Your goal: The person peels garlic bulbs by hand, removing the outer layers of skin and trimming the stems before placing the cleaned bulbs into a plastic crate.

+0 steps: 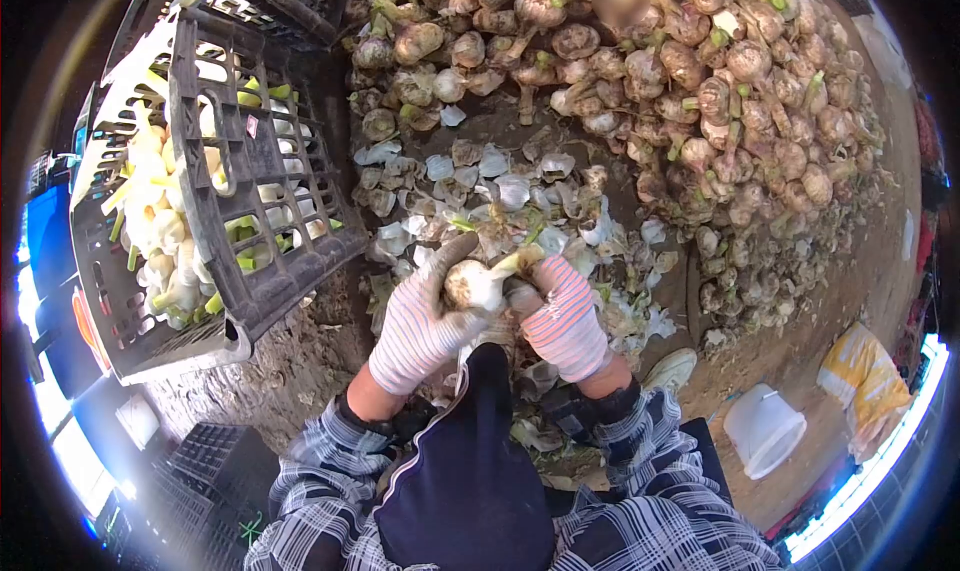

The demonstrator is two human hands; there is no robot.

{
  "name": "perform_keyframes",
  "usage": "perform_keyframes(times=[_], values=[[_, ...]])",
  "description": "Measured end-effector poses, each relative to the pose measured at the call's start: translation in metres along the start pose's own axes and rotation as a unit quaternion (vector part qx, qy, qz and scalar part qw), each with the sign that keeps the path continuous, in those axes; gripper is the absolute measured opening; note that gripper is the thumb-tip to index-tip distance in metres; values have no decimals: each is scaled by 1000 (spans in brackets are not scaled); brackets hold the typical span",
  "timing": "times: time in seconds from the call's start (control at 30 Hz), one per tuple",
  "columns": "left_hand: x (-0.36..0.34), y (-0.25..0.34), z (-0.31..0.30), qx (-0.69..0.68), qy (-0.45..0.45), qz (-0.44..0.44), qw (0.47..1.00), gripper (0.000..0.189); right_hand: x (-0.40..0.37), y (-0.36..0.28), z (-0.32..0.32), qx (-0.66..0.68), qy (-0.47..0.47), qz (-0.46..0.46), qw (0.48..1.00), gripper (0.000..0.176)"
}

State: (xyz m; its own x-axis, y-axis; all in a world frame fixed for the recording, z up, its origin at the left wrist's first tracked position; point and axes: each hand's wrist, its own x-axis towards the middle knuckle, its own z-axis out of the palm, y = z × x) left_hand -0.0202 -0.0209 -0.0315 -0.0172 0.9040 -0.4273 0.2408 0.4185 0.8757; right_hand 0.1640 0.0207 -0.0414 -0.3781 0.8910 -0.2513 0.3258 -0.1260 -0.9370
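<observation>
Between my gloved hands, in the middle of the head view, is a garlic bulb (477, 286) with a pale body and a short greenish stem pointing right. My left hand (425, 316) wraps round the bulb from the left, its glove striped and dirty at the fingertips. On the other side, my right hand (556, 306) has its fingers closed at the stem end. Loose garlic skins (510, 191) lie on the ground just beyond both hands. A black plastic crate (265, 171) to the left holds peeled white garlic bulbs (165, 231) with green stems.
A large heap of unpeeled garlic (740, 121) spreads across the back and right. A white bucket (765, 429) and a yellow-and-white sack (862, 379) are at the lower right. More dark crates (205, 461) stand at the lower left.
</observation>
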Motion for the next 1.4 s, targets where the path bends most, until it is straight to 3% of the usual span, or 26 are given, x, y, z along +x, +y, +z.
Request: perform_keyframes(times=[0.07,0.1,0.2,0.27,0.3,0.33,0.4,0.43,0.5,0.53,0.6,0.7,0.77,0.8,0.87,0.9,1.0,1.07,1.1,1.2,1.23,1.33,1.4], values=[[8,-1,-9,-120,-59,-93,987,79,-1,14,8,-40,14,-34,999,16],[12,-9,-9,-192,-74,-74,976,80,-1,13,11,-18,18,-8,1000,17],[15,-10,-7,-98,-54,-83,990,76,-3,17,19,69,44,58,995,22],[10,-24,7,-68,12,-31,997,81,-4,29,23,158,81,80,981,27],[7,-22,11,-55,25,-3,998,83,-6,21,13,76,37,50,995,30],[6,-21,13,-42,35,25,998,86,-7,14,9,100,21,46,994,31],[10,-17,6,-78,3,-21,997,93,-7,3,5,146,-14,36,989,33],[12,-14,1,-112,-24,-41,993,92,-8,11,13,214,39,-8,976,34],[11,2,-6,-252,-72,-115,958,88,-8,14,3,114,24,-9,993,33],[11,1,-8,-250,-90,-126,956,87,-8,16,-1,63,16,-9,998,33],[15,-3,-13,-243,-129,-147,950,85,-10,27,2,144,19,54,988,29],[14,-1,-13,-229,-157,-105,955,88,-4,21,6,242,61,192,949,29],[11,11,-5,-248,-180,-123,944,98,-9,75,19,278,49,175,943,30],[8,26,-2,-344,-176,-142,911,106,-6,88,18,249,49,171,952,37],[12,15,-1,-329,-172,-149,916,110,-1,115,17,188,51,163,967,52],[14,8,-2,-308,-165,-143,926,109,-1,94,11,151,62,133,978,56],[12,-9,-1,-279,-148,-130,940,103,2,36,-3,308,56,134,940,70],[10,-12,4,-302,-138,-116,936,100,2,10,-26,371,-72,228,897,63],[10,-13,5,-234,-131,-88,959,97,4,3,-24,221,-100,169,955,45],[8,-15,7,-22,-99,-5,995,88,-9,13,-6,191,7,137,972,24],[6,-6,5,-53,-99,-51,992,82,-8,11,-4,275,34,218,936,22],[-6,-2,8,-196,-127,-68,970,88,-1,67,5,219,107,157,957,28],[-4,-5,8,-220,-103,-63,968,89,5,78,-7,23,96,104,990,47]])
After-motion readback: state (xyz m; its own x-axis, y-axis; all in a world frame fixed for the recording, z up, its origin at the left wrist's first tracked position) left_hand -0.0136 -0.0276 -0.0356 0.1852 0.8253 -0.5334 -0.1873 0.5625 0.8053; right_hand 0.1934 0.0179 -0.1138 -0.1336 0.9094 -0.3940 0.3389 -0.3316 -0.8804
